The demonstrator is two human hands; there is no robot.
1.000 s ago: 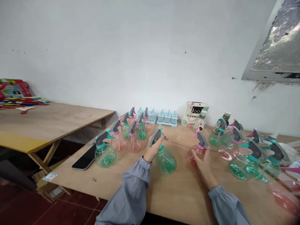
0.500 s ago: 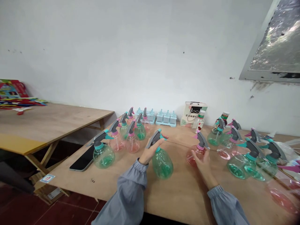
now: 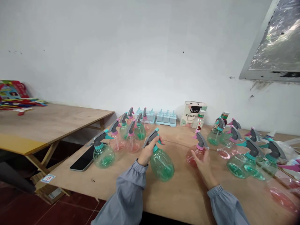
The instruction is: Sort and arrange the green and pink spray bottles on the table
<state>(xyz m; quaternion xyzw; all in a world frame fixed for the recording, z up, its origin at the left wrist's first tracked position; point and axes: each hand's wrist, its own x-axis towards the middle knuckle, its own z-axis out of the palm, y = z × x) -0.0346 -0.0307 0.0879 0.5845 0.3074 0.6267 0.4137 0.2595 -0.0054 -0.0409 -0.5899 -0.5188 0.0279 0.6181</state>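
Observation:
My left hand (image 3: 147,152) is closed round the neck and grey trigger head of a green spray bottle (image 3: 161,165), which tilts above the wooden table (image 3: 182,193). My right hand (image 3: 203,161) rests against a pink spray bottle (image 3: 194,153) with a grey head, fingers curled on its side. Left of my left hand stands a cluster of green and pink spray bottles (image 3: 126,136). Another group of spray bottles (image 3: 246,154) stands to the right of my right hand.
A black phone (image 3: 82,159) lies at the table's left edge. Light blue moulds (image 3: 164,118), a white carton (image 3: 193,114) and small drink bottles (image 3: 199,122) stand along the wall. A second wooden table (image 3: 47,120) with colourful items (image 3: 16,97) is at left.
My left hand has pulled the green spray bottle slightly left and closer, tilting it more. My right hand has stayed on the pink bottle.

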